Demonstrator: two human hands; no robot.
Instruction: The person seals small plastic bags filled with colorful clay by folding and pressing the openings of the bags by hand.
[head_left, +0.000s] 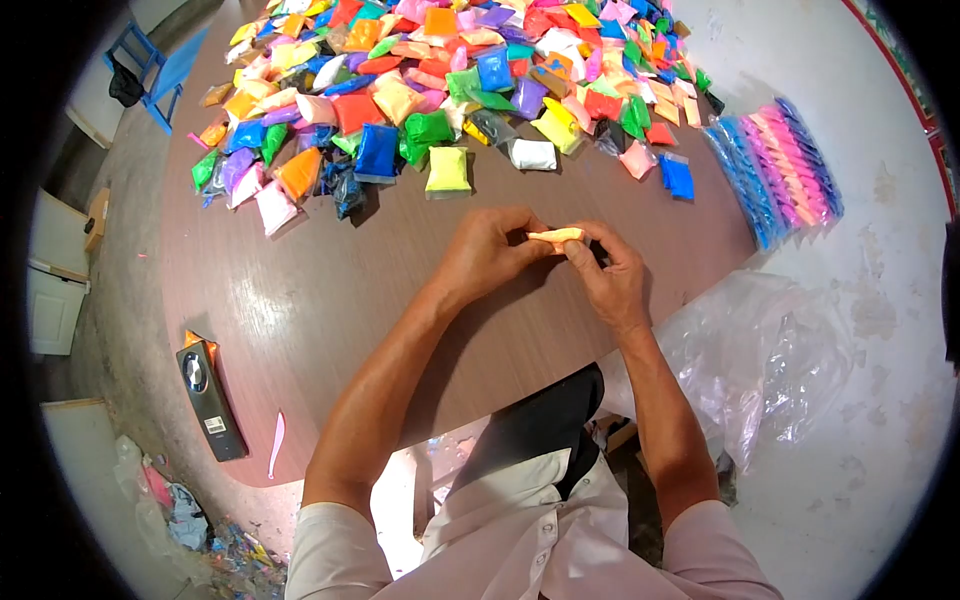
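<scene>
A small pale orange-yellow piece [556, 237] is held above the brown table [330, 340], near its front right part. My left hand [492, 250] pinches its left end between thumb and fingers. At its right end, my right hand [608, 275] grips it with thumb and fingertips. Whether the piece is a packet or bare material I cannot tell. Beyond my hands lie a yellow packet [448, 170] and a white packet [533, 154], at the near edge of a large heap of colourful packets [400, 98].
Bundled blue, pink and purple packets [775, 175] are at the right, above clear plastic bags [750, 350]. A black box-like device [210, 400] and a pink tool [277, 445] lie at the table's left edge. A blue chair [165, 75] stands at the back left.
</scene>
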